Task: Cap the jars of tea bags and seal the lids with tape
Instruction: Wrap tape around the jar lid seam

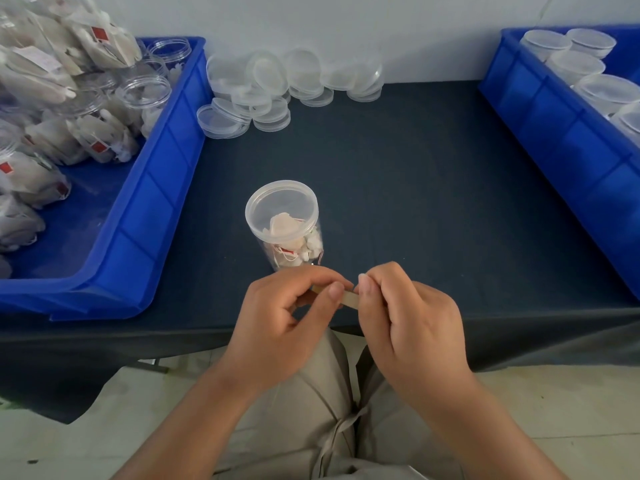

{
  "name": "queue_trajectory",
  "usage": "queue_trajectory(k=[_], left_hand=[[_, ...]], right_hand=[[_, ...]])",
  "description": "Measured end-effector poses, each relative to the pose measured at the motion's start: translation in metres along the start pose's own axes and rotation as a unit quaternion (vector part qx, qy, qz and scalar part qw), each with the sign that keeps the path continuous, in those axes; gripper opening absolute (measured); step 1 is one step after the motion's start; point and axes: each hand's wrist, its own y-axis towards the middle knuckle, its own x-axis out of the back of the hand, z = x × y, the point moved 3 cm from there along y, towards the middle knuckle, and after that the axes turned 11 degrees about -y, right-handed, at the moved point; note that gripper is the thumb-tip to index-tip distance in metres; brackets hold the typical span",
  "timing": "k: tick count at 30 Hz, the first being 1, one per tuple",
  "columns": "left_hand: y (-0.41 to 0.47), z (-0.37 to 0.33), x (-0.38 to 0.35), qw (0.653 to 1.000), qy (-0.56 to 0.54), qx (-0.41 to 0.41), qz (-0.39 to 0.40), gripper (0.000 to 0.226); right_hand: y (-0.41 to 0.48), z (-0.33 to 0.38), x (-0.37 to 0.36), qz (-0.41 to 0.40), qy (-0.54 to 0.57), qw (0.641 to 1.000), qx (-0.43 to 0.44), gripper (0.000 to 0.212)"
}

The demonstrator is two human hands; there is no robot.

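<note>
- Two hands sit close together at the near table edge, at 6 o'clock. The left hand (277,327) and the right hand (408,320) both pinch one small strip of tape (349,297) between thumbs and fingers.
- One jar (289,230) with tea bags inside stands upright just past the hands, at 12 o'clock from them. Its clear lid (281,207) is already on top. The hands do not touch it.
- The dark table (415,202) has lots of bare room to the right of the jar, toward 3 o'clock.
- One blue bin (138,209) lies at 9 o'clock. It holds many open jars and tea bags, too many to count. Its near corner hangs at the table edge.
- A second blue bin (561,133) lies at 2 o'clock, with at least six capped jars showing.
- A pile of loose lids (277,88) lies at 12 o'clock against the wall, about fifteen of them.
</note>
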Motion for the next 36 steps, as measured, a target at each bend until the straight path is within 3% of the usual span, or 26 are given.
queue_trajectory(k=[5, 8, 11, 18, 25, 28, 32, 36], left_hand=[[0.007, 0.004, 0.001, 0.998, 0.063, -0.017, 0.014, 0.019], [0.011, 0.01, 0.001, 0.992, 0.112, -0.027, 0.048, 0.03], [0.014, 0.014, 0.0, 0.989, 0.13, -0.047, 0.059, 0.035], [0.017, 0.023, -0.004, 0.997, 0.06, -0.032, 0.034, 0.033], [0.015, 0.028, -0.014, 0.988, -0.108, 0.091, 0.071, 0.038], [0.015, 0.026, -0.013, 0.987, -0.077, 0.102, 0.095, 0.035], [0.014, 0.021, -0.013, 0.989, -0.025, 0.055, 0.135, 0.041], [0.01, 0.025, -0.015, 0.977, -0.065, 0.102, 0.175, 0.042]], right_hand=[[-0.004, -0.002, -0.004, -0.021, -0.017, 0.999, 0.019, 0.034], [-0.004, -0.001, -0.008, -0.025, -0.004, 0.999, 0.028, 0.014], [0.0, -0.006, -0.012, -0.016, 0.011, 1.0, 0.002, 0.023], [0.003, -0.011, -0.014, 0.037, 0.039, 0.999, -0.001, 0.028], [0.013, -0.019, -0.004, 0.055, 0.078, 0.995, -0.021, 0.032], [0.013, -0.019, 0.001, 0.063, 0.07, 0.996, -0.012, 0.033], [0.013, -0.016, 0.006, 0.07, 0.064, 0.995, 0.01, 0.031], [0.014, -0.015, 0.009, 0.067, 0.046, 0.996, 0.023, 0.03]])
